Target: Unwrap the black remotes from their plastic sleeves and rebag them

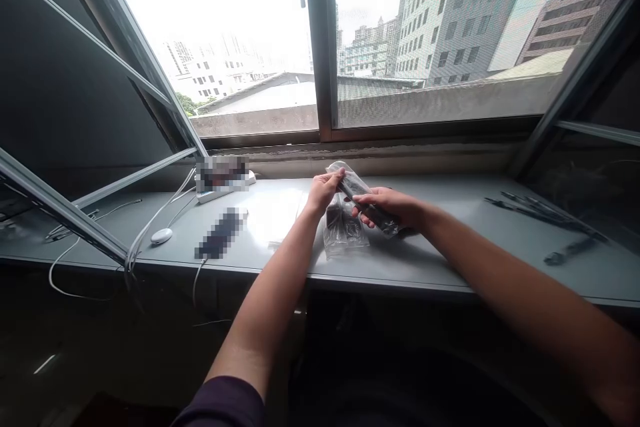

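Note:
Between both hands, a long dark item in a clear plastic bag (356, 185) is held at a slant above the table. My left hand (324, 189) pinches its upper left end. My right hand (387, 205) is closed around the lower right part, with the thumb on top. The wrapping hides what exactly lies inside. Below the hands, another clear plastic bag (345, 233) with dark contents rests on the table (425, 260), partly covered by the held one.
Left on the table are a blurred-out dark device (220, 233) with a cable, a white mouse-like object (161, 236) and a white power strip (225, 188). Several thin dark rods (540, 210) and a short dark piece (570, 251) lie at right. A window stands behind.

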A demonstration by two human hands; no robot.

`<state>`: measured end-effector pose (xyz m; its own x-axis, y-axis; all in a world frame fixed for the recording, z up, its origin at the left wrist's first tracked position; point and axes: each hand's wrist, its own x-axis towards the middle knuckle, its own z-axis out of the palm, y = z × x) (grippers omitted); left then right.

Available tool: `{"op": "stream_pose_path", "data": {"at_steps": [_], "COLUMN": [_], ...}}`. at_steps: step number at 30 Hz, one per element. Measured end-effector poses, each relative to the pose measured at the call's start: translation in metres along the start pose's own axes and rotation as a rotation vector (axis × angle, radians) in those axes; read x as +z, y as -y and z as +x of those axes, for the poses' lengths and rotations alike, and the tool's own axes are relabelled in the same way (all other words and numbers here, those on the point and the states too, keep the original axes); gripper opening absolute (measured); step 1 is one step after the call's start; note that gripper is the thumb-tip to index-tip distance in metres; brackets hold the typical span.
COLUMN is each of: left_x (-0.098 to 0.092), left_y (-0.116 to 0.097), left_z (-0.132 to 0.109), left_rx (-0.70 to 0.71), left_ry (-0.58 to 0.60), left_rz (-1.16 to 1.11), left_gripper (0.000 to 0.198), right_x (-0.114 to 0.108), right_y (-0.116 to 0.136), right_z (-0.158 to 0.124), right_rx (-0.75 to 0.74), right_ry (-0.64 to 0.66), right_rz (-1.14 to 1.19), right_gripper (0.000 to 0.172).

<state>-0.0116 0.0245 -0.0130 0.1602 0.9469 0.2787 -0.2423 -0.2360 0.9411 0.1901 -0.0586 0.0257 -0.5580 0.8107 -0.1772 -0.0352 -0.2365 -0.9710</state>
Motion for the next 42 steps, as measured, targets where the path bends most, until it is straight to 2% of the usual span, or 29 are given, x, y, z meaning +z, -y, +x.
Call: {"op": "stream_pose_path", "data": {"at_steps": [3, 7, 10, 14, 16, 20, 23, 27, 31, 35, 38, 40, 42], "left_x": [0.001, 0.004, 0.004, 0.001, 0.001, 0.003, 0.004, 0.003, 0.004, 0.003, 0.002, 0.001, -0.001], "left_y": [-0.005, -0.008, -0.001, 0.006, 0.003, -0.005, -0.004, 0.001, -0.002, -0.006, -0.002, 0.001, 0.002], "left_z": [-0.004, -0.009, -0.005, 0.000, -0.001, -0.008, -0.009, -0.005, -0.007, -0.011, -0.010, -0.006, -0.002], "left_rx": [-0.040, -0.126, -0.072, 0.025, 0.014, -0.087, -0.075, -0.003, 0.022, -0.083, -0.083, -0.050, -0.027], "left_ry": [-0.009, 0.046, 0.075, -0.009, -0.023, 0.083, 0.106, 0.066, 0.010, 0.102, 0.154, 0.117, -0.003], "left_rz": [-0.013, 0.021, 0.041, 0.099, 0.092, 0.065, 0.077, 0.138, 0.115, 0.098, 0.106, 0.073, 0.015], "left_gripper": [0.056, 0.062, 0.061, 0.059, 0.059, 0.063, 0.061, 0.058, 0.057, 0.060, 0.057, 0.054, 0.049], "right_x": [-0.001, -0.004, -0.005, -0.003, -0.002, -0.002, -0.001, 0.002, 0.002, 0.000, -0.002, -0.002, -0.003], "right_y": [-0.001, -0.001, 0.000, 0.001, 0.002, 0.003, 0.004, 0.006, 0.005, 0.004, 0.005, 0.006, 0.007], "right_z": [0.000, -0.001, -0.001, 0.000, -0.001, -0.003, -0.005, -0.006, -0.006, -0.005, -0.005, -0.005, -0.005], "right_rx": [-0.022, -0.061, -0.022, 0.007, 0.001, -0.036, -0.034, -0.009, -0.044, -0.065, -0.067, -0.064, -0.048], "right_ry": [0.021, 0.010, -0.002, -0.022, -0.018, -0.014, -0.031, -0.031, -0.036, -0.034, -0.046, -0.057, -0.061], "right_rz": [0.000, -0.006, -0.022, 0.004, 0.013, 0.002, -0.021, -0.036, -0.012, -0.018, -0.030, -0.039, -0.055], "right_gripper": [0.024, 0.024, 0.025, 0.020, 0.020, 0.022, 0.023, 0.025, 0.023, 0.023, 0.021, 0.019, 0.020]}}
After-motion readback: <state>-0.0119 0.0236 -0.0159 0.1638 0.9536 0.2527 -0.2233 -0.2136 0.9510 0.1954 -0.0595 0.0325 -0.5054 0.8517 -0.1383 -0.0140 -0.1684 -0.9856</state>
